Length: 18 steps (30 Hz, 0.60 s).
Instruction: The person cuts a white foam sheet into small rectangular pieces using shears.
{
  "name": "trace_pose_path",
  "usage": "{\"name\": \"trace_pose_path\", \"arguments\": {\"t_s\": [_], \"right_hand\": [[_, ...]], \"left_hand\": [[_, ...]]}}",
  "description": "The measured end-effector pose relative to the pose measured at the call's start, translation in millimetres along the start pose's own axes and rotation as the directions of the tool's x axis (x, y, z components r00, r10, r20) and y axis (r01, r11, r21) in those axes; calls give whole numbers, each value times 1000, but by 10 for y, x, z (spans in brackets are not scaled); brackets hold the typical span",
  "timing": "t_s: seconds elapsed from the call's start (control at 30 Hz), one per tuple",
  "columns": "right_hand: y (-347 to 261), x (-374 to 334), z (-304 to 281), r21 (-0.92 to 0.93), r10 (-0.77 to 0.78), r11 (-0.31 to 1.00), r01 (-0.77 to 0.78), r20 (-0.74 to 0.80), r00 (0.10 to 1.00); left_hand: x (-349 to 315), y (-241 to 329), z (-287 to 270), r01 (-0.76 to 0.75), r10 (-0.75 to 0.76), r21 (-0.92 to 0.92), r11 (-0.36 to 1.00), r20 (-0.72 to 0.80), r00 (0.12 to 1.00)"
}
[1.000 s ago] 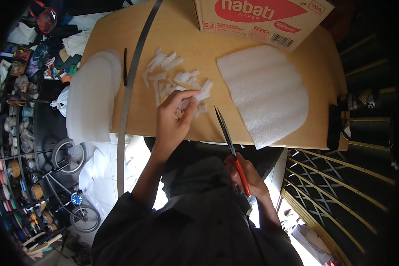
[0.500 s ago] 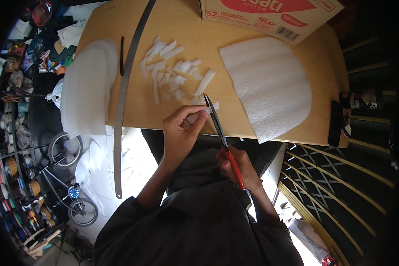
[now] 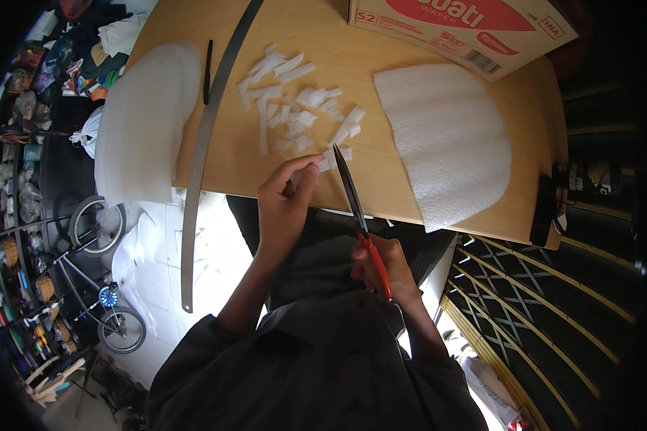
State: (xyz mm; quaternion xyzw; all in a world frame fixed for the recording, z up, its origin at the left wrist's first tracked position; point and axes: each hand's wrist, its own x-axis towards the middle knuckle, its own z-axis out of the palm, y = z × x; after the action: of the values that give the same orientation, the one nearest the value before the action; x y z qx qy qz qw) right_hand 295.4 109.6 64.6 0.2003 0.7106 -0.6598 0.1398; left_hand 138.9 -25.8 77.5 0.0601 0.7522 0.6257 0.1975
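My left hand (image 3: 284, 208) is closed in a pinch near the table's front edge, with a small white foam strip (image 3: 328, 162) at its fingertips, partly hidden by the fingers. My right hand (image 3: 387, 269) grips the red handles of a pair of scissors (image 3: 351, 190). Their dark blades are nearly together and point up and away, the tips just right of the left fingertips. Beyond them, several cut foam scraps (image 3: 287, 115) lie scattered on the wooden table (image 3: 266, 176).
A large rounded foam sheet (image 3: 453, 144) lies to the right, and stacked foam sheets (image 3: 147, 122) to the left. A long metal ruler (image 3: 201, 161) overhangs the front edge beside a black pen-like stick (image 3: 208, 72). A cardboard box (image 3: 467, 32) stands at the back right.
The left hand has drawn slightly left, away from the scissor blades. The blades look closer together. The whole view has shifted a little.
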Motion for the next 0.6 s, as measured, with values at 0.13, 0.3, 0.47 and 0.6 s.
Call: {"name": "trace_pose_path", "arguments": {"t_s": [0.13, 0.3, 0.47, 0.6], "right_hand": [[69, -15, 42, -85, -147, 986, 146, 3, 989], [171, -3, 80, -185, -248, 951, 248, 25, 968], [111, -23, 88, -153, -181, 970, 186, 48, 982], [34, -35, 110, -129, -162, 978, 161, 6, 987]], "left_hand": [[19, -104, -38, -55, 60, -202, 978, 18, 998], [-5, -112, -19, -11, 32, -261, 965, 76, 997], [-46, -153, 15, 27, 10, -275, 961, 132, 991], [-69, -163, -2, 22, 19, -256, 967, 156, 988]]}}
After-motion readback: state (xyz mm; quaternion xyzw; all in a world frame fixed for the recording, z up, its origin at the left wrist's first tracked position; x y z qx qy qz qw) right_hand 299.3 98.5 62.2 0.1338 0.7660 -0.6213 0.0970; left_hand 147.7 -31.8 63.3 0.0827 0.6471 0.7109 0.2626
